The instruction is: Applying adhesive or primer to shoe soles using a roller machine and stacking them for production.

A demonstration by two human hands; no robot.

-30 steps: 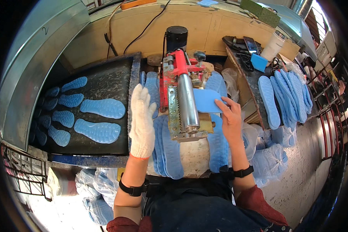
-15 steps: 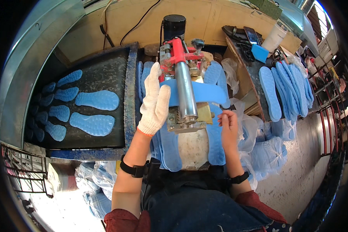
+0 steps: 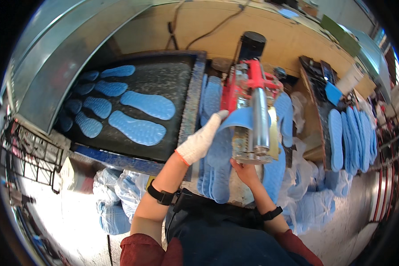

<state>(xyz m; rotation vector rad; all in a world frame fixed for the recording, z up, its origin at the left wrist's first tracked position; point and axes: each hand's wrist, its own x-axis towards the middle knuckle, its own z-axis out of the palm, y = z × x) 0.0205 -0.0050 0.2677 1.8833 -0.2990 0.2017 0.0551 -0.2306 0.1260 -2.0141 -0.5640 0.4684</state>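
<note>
A blue insole [image 3: 237, 119] curves out of the left side of a red machine [image 3: 255, 73], under its shiny metal roller [image 3: 261, 119]. My left hand [image 3: 199, 141], in a white knitted glove with an orange cuff, pinches the insole's left end. My bare right hand [image 3: 247, 173] is low at the machine's front edge, its fingertips close to the metal base and partly hidden; whether they hold anything does not show. Stacked blue insoles [image 3: 219, 177] lie left of the machine beneath my left hand, and another insole [image 3: 275, 173] lies to its right.
On the left, a dark tray [image 3: 164, 75] with a worn blue rim bears several textured insoles. A side table [image 3: 322, 128] at the right holds a row of insoles, a phone and a pale bottle [image 3: 350, 77]. Clear plastic bags of insoles [image 3: 312, 208] sit below.
The view has swung left, shifting the scene rightward. The insole has moved left through the roller, and my left hand has closed on its end. My right hand has moved to the machine's front.
</note>
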